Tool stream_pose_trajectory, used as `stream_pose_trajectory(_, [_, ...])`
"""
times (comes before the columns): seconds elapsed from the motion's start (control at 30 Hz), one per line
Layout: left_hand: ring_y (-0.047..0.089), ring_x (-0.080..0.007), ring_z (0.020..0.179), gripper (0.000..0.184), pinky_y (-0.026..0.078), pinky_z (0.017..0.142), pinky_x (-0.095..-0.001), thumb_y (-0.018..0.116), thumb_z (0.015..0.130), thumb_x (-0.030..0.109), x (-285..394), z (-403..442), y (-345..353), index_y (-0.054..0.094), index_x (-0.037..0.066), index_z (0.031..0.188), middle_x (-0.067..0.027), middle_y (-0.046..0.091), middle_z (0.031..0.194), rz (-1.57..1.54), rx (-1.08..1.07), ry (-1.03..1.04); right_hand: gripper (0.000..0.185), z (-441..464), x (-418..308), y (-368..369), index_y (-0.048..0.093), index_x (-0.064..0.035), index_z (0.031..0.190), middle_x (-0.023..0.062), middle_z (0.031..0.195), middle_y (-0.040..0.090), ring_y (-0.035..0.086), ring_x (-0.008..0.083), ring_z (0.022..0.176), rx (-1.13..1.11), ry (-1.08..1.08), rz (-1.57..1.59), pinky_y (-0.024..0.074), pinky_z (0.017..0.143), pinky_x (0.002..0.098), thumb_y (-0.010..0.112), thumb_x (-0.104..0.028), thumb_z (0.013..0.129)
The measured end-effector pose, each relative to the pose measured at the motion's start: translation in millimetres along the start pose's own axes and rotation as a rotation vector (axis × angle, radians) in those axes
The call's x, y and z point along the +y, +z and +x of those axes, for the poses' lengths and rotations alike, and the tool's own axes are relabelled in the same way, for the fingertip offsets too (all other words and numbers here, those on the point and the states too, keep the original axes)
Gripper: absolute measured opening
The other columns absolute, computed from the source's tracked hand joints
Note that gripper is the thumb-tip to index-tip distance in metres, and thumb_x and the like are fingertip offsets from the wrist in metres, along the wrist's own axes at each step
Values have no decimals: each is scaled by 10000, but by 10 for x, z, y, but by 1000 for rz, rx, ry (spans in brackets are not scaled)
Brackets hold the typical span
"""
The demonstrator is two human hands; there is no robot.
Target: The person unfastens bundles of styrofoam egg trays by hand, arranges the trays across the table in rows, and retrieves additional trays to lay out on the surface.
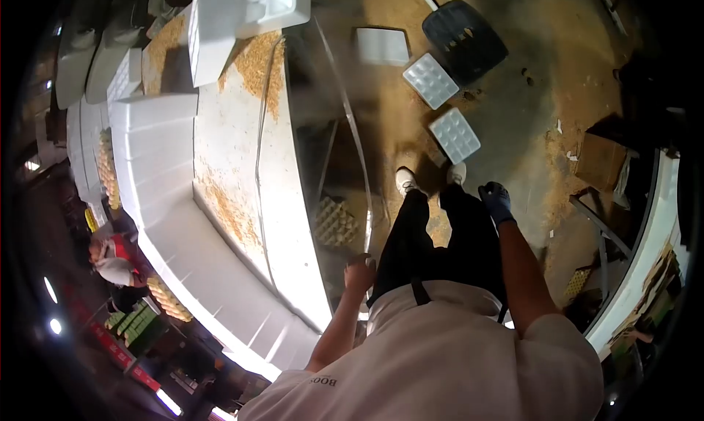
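My left hand (pixel 359 273) is bare and hangs at my left side, close to the edge of the white table (pixel 297 193). Its fingers look curled in, and no object shows in them. Down by my right thigh is my right hand (pixel 496 201), in a dark bluish glove. Its fingers are loosely bent and a little apart, with nothing visible between them. Ahead of my shoes, a white foam tray with hollows (pixel 455 136) lies on the floor. A second hollowed tray (pixel 431 81) and a flat white foam piece (pixel 382 46) lie farther off.
A black shovel (pixel 466 39) lies on the dusty floor. Grainy brown material (pixel 258 65) is scattered over the table, beside large white foam boxes (pixel 158 142). A cardboard box (pixel 600 160) stands at right. At far left, another person (pixel 117 263) is near stacked egg trays (pixel 169 298).
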State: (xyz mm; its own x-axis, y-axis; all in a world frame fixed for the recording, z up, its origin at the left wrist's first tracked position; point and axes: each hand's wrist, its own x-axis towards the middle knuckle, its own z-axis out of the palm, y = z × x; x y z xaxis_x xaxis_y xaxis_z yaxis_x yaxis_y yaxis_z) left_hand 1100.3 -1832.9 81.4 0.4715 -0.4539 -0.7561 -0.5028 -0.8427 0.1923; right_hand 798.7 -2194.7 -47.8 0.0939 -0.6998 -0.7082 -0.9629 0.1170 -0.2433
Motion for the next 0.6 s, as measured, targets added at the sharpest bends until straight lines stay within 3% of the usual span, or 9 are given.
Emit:
stream_pose_trajectory(0.13, [684, -430, 1054, 319, 542, 932, -492, 600, 971, 346, 80, 275, -22, 736, 102, 1125, -228, 717, 1143, -122, 8, -43, 482, 402, -165, -170, 754, -47, 1077, 187, 1130, 737, 681, 375, 1096, -47, -38, 57, 520, 976, 467, 664, -478, 881])
stream_pose_trajectory(0.2, [691, -435, 1019, 325, 543, 892, -502, 573, 988, 347, 498, 462, -253, 747, 85, 1070, -215, 727, 1122, -156, 32, -121, 472, 556, -155, -165, 756, -52, 1075, 187, 1124, 740, 681, 375, 1101, -89, -42, 78, 516, 984, 473, 660, -472, 882])
stream_pose_trajectory(0.3, [680, -458, 1006, 321, 543, 873, -508, 565, 1000, 335, 973, 1186, -304, 718, 80, 1123, -224, 720, 1106, -181, 177, -60, 426, 1078, -246, -176, 762, -63, 1047, 180, 1077, 753, 693, 379, 1064, -65, -61, 25, 525, 966, 493, 642, -443, 896])
stream_pose_trajectory(0.37, [685, -453, 998, 312, 545, 860, -514, 565, 1003, 315, 1272, 1679, -298, 702, 86, 1165, -224, 723, 1082, -100, 153, -122, 421, 1534, -240, -103, 781, -147, 1075, 152, 1112, 753, 695, 370, 1077, -136, 1, -83, 529, 969, 484, 644, -490, 873])
stream_pose_trajectory(0.4, [692, -438, 1008, 321, 547, 836, -530, 551, 1016, 310, 1409, 1967, -287, 684, 82, 1200, -218, 726, 1077, -137, 196, -50, 422, 1749, -202, -43, 790, -189, 1089, 137, 1130, 752, 697, 365, 1084, -192, 32, -149, 532, 971, 479, 644, -514, 862])
stream_pose_trajectory(0.47, [682, -430, 1045, 352, 545, 844, -518, 542, 1025, 312, 1717, 2586, -284, 681, 48, 1212, -217, 715, 1145, -96, 143, 13, 480, 2208, -282, 66, 762, -168, 1172, 174, 1112, 748, 701, 380, 1063, -241, -29, -171, 538, 962, 490, 657, -517, 858])
stream_pose_trajectory(0.53, [671, -428, 1071, 379, 535, 878, -503, 553, 1019, 321, 1866, 3143, -105, 672, 36, 1237, -216, 695, 1207, -76, 30, -34, 560, 2604, -277, 378, 711, -142, 1281, 204, 1100, 745, 702, 380, 1072, -147, -147, 56, 540, 965, 476, 675, -507, 858])
stream_pose_trajectory(0.6, [660, -419, 1103, 415, 520, 926, -492, 576, 1005, 343, 2077, 3660, 3, 661, 31, 1265, -214, 672, 1265, -251, -46, -131, 658, 2904, -516, 423, 620, -143, 1413, 203, 1127, 742, 693, 370, 1109, -314, -90, 362, 528, 993, 462, 701, -479, 852])
